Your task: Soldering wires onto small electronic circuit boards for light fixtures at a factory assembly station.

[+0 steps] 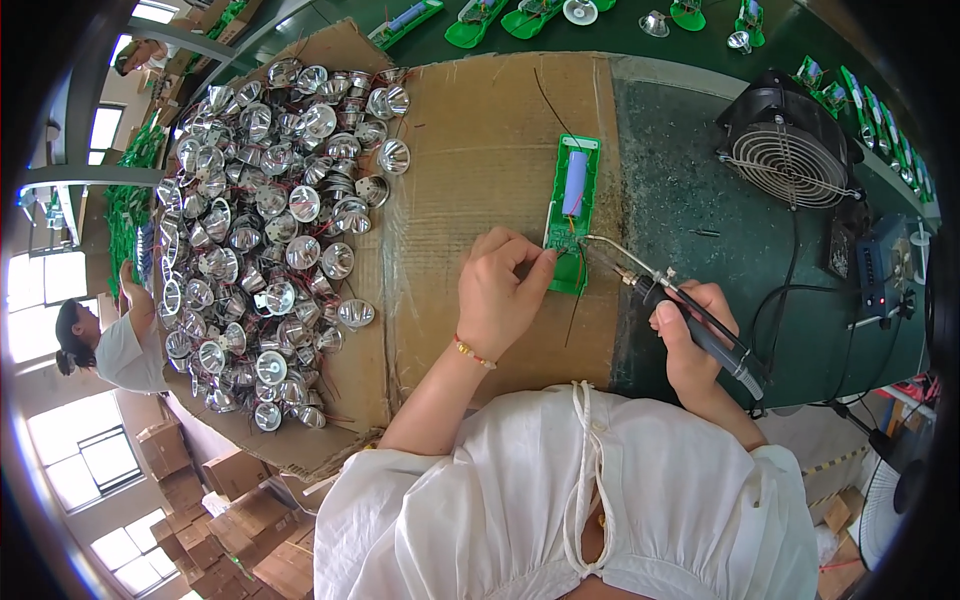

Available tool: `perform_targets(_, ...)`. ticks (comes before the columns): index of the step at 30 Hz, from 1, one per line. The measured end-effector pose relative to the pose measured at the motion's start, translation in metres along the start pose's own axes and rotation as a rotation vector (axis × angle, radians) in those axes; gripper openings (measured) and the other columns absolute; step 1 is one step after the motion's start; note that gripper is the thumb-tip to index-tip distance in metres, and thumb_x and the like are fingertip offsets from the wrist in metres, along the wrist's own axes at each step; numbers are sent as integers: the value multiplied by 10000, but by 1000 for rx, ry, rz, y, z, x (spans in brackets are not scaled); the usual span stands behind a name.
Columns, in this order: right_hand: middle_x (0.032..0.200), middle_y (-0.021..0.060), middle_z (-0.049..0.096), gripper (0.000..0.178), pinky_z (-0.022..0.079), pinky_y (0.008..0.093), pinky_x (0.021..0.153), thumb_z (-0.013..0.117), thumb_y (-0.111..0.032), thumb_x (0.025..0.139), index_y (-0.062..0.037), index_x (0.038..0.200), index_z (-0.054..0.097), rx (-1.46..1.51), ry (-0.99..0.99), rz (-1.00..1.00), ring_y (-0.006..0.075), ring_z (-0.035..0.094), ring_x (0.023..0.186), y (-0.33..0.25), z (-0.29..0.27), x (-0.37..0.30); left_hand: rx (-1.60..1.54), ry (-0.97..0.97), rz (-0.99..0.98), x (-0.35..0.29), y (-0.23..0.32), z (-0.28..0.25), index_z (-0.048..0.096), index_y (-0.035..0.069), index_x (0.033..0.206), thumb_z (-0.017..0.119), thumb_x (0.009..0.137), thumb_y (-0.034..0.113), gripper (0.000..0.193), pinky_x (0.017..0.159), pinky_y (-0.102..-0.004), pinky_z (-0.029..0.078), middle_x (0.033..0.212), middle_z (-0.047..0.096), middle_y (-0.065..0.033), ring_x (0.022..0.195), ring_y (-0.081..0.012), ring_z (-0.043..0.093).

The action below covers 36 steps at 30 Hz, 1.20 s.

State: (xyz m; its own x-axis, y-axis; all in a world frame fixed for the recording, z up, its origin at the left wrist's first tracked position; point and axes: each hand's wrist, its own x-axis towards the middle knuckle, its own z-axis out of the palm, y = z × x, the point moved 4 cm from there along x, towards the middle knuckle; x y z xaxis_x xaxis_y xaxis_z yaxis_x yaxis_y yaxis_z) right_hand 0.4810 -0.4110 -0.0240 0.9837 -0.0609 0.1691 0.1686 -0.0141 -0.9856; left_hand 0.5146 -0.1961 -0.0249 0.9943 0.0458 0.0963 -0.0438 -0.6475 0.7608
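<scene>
A green plastic housing (pixel 571 273) lies lengthwise on the cardboard sheet, with a purple cylindrical battery (pixel 575 184) in its upper half. Below the battery sits a small green circuit board (pixel 563 240) with thin red and black wires. My left hand (pixel 500 285) is closed in a pinch at the board's left edge; what lies between its fingertips is too small to make out. In my right hand (pixel 695 335) is a soldering iron (pixel 690 318) with a thin metal feed tube (pixel 630 253) alongside. The tube's end reaches the board's right side.
Many shiny reflector cups (pixel 303 204) are heaped on cardboard at the left. A black fan (pixel 785 150) stands at the back right, near a blue control box (pixel 885 265) with cables. More green housings (pixel 475 22) line the far edge. Another person (pixel 125 340) is at far left.
</scene>
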Motion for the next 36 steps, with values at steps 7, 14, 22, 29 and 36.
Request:
perform_targets(7, 667, 44, 539, 153, 376, 218, 520, 648, -73, 804, 10, 826, 522, 12, -17, 34, 71, 464, 578, 3, -1, -2, 5, -18, -20, -2, 1, -1, 628, 61, 673, 658, 762, 186, 157, 716, -360, 392, 709, 558, -54, 704, -232, 537)
perform_targets(14, 676, 41, 543, 143, 376, 211, 521, 646, -65, 804, 7, 829, 525, 52, -7, 71, 60, 464, 576, 1, 0, -1, -14, -24, -3, -1, 3, -2, 632, 39, 687, 686, 755, 172, 159, 600, -335, 421, 686, 570, -73, 617, -221, 547)
perform_targets(22, 779, 71, 550, 129, 458, 224, 551, 614, -69, 815, 12, 857, 523, 24, -43, 125, 105, 550, 616, 11, 7, 5, -16, 1, -36, 5, 3, -1, 630, 12, 676, 680, 763, 158, 177, 531, -341, 428, 655, 565, -99, 576, -238, 549)
perform_targets(29, 759, 63, 554, 115, 453, 216, 527, 608, -68, 817, 6, 853, 528, 18, -65, 162, 99, 550, 593, 14, 12, 4, -27, -31, -78, 4, 0, -3, 634, 9, 673, 689, 755, 168, 187, 536, -342, 426, 661, 573, -102, 586, -244, 550)
perform_targets(36, 697, 56, 592, 141, 447, 219, 561, 638, -87, 816, 1, 847, 532, 163, 27, 251, 82, 550, 612, 14, 11, 2, -46, -58, -120, 7, -3, -2, 633, 5, 674, 688, 761, 169, 194, 527, -329, 419, 654, 571, -100, 579, -226, 546)
